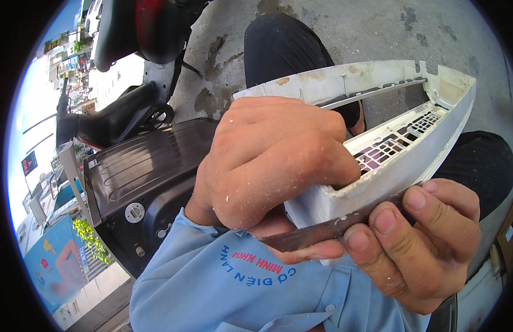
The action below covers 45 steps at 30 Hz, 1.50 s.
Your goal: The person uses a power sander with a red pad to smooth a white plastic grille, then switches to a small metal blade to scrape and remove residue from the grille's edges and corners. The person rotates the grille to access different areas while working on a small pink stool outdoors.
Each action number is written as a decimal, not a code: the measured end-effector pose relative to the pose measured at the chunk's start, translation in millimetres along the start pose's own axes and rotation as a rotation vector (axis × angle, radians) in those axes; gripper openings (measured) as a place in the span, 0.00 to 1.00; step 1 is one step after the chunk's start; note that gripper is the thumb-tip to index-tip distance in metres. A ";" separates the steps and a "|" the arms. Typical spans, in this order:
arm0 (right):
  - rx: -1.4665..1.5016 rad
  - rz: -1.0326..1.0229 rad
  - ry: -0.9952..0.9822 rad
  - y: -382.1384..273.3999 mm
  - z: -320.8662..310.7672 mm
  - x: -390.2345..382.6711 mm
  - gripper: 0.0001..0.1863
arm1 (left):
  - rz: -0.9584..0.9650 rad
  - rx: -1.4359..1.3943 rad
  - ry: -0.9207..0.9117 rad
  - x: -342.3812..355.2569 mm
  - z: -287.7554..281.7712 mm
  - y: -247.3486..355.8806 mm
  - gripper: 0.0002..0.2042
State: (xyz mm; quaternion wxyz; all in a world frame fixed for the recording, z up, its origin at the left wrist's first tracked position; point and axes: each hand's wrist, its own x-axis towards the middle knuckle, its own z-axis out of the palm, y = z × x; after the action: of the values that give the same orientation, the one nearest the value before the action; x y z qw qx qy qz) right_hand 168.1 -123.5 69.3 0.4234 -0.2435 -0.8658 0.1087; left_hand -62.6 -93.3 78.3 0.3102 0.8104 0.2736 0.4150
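My left hand [276,155] is closed over the near left end of a long white plastic casing [389,163], its fingers hooked over the edge and inside. The casing is scuffed and stained, with grille openings [422,124] along its inside. A dark flat strip [306,232] lies along the casing's lower outer side, passing under my left hand. My right hand [417,238] curls round this strip at the lower right, fingertips on it. Small white flecks dot both hands and the strip.
A dark brown metal appliance body [137,160] stands at the left, with a parked motorbike [118,116] behind it. My dark-trousered knees [278,44] rise around the casing over stained concrete [367,27]. Cardboard [505,232] lies at the right edge; a street with signs shows far left.
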 end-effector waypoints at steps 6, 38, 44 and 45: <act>0.071 0.014 0.006 2.6 -1.1 0.0 0.15 | -0.007 0.084 -0.065 4.4 -5.7 5.6 0.26; 0.303 0.292 0.071 9.8 -3.0 -11.5 0.17 | -0.428 0.001 0.331 15.5 14.2 26.5 0.28; 0.252 0.292 0.110 11.8 -1.5 -18.8 0.17 | -0.437 -0.008 0.290 14.3 10.3 27.1 0.26; 0.232 0.285 0.099 11.1 -2.5 -21.0 0.18 | -0.429 -0.036 0.290 11.3 7.8 24.7 0.24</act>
State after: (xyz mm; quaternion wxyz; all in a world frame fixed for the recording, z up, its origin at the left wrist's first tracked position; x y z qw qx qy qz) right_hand 184.7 -124.8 52.1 0.4712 -0.3183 -0.7822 0.2546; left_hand -45.7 -103.8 98.4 0.3629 0.6601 0.4736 0.4564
